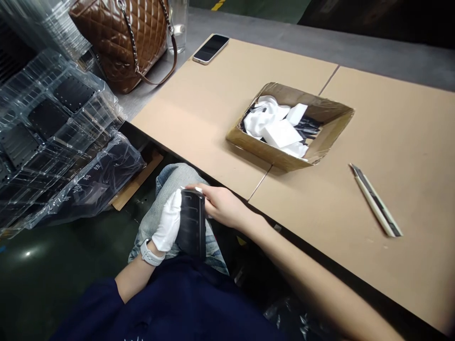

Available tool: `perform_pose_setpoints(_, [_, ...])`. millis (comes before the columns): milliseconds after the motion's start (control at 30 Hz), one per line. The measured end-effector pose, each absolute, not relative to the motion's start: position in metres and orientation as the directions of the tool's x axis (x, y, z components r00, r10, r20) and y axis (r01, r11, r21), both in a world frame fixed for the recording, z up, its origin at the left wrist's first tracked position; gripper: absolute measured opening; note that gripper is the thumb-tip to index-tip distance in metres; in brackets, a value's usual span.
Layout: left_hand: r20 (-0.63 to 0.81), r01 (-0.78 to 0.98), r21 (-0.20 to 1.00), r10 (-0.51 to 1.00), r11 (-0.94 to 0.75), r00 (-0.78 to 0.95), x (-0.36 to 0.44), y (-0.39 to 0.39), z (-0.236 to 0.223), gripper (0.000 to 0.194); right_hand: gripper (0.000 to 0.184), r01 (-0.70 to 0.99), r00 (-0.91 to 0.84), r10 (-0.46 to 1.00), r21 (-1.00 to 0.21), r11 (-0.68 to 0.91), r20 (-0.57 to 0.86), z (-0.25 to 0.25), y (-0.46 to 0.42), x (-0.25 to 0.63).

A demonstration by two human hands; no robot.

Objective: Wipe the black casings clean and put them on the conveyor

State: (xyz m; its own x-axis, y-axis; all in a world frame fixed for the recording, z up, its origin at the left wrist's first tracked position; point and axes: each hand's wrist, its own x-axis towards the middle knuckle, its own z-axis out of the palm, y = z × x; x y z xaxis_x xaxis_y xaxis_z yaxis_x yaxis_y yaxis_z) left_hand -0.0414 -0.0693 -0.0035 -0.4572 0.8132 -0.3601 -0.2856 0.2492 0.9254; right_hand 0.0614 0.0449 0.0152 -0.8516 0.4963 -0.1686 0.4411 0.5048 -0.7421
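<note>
My left hand (169, 222), in a white glove with a pale strap at the wrist, wraps round the left side of a black rectangular plastic part (192, 222). The part is held over my lap, and its face shows several short raised ridges. My bare right hand (218, 203) pinches the upper right corner of that part, its fingers lying along the top edge. A small white bit shows at those fingertips; I cannot tell what it is. The far side of the part is hidden.
On the cardboard-covered table (355, 265) stand an open carton (330, 142) with white cloths and dark pieces, a utility knife (377, 201) and a phone (211, 49). A brown quilted bag (121, 42) and a clear glass are behind. Clear plastic trays (67, 123) with black parts fill the left.
</note>
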Motion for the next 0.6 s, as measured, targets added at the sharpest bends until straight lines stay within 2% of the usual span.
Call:
perform_pose_setpoints(100, [-0.253,-0.186,0.965,0.836,0.184,-0.486,-0.048,-0.071,0.007,0.027,0.040,0.340,-0.658,0.730,-0.938,0.065,-0.188,-0.010,0.041,0.067])
perform_pose_setpoints(167, [-0.164,-0.054,0.986,0.834,0.159,-0.527,-0.053,-0.071,0.008,0.027,0.048,0.185,-0.498,0.829,-0.966,-0.183,-0.253,-0.020,0.035,0.067])
perform_pose_setpoints(200, [-0.120,0.022,0.987,0.829,0.157,-0.547,-0.056,-0.070,0.007,0.026,0.051,0.114,-0.450,0.856,-0.967,-0.229,-0.256,-0.022,0.031,0.067])
perform_pose_setpoints(267, [-0.078,0.131,0.975,0.833,0.178,-0.548,-0.060,-0.069,0.003,0.022,0.053,0.043,-0.423,0.888,-0.983,-0.178,-0.179,-0.023,0.021,0.066])
perform_pose_setpoints(333, [-0.091,0.168,0.965,0.859,0.201,-0.504,-0.061,-0.067,-0.003,0.018,0.051,0.052,-0.456,0.886,-0.996,-0.071,-0.087,-0.021,0.009,0.064])
perform_pose_setpoints(467, [-0.104,0.106,0.982,0.916,0.156,-0.387,-0.060,-0.063,-0.010,0.018,0.044,0.125,-0.429,0.903,-0.989,0.081,0.019,-0.027,-0.008,0.057])
perform_pose_setpoints(600, [-0.182,-0.027,0.979,0.810,0.201,-0.558,-0.060,-0.059,-0.012,0.015,0.044,0.145,-0.342,0.936,-0.979,0.146,0.089,-0.039,-0.017,0.043])
